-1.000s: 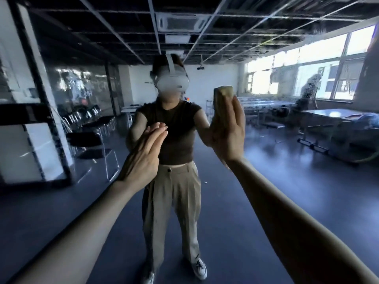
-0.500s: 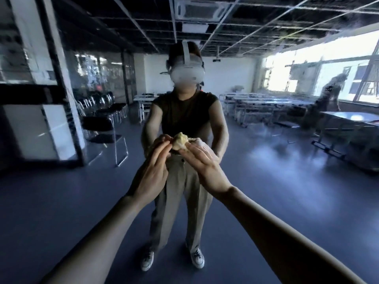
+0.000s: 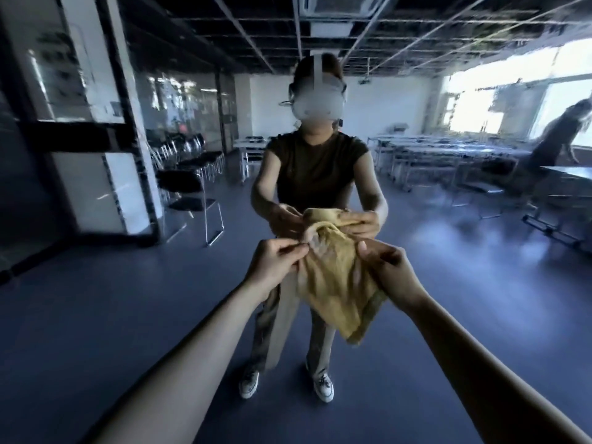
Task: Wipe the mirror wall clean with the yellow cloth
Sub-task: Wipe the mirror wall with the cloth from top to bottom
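While both hands hold the yellow cloth [image 3: 333,283] up in front of the mirror wall [image 3: 128,315], no part of it looks to be touching the glass; left hand [image 3: 275,267] pinches a bunched upper edge between thumb and fingertips; right hand [image 3: 382,267] is curled round the opposite edge; cloth hangs crumpled between them, lower corner drooping; reflected person [image 3: 320,174] shows the same two-handed hold from the front.

Judged step: opening or refolding the cloth for a fresh face. To do it well: draw the hands apart until the creases flatten; fold to a flat pad that fills one palm; then press it flat to the glass; a wadded lump would likely streak.
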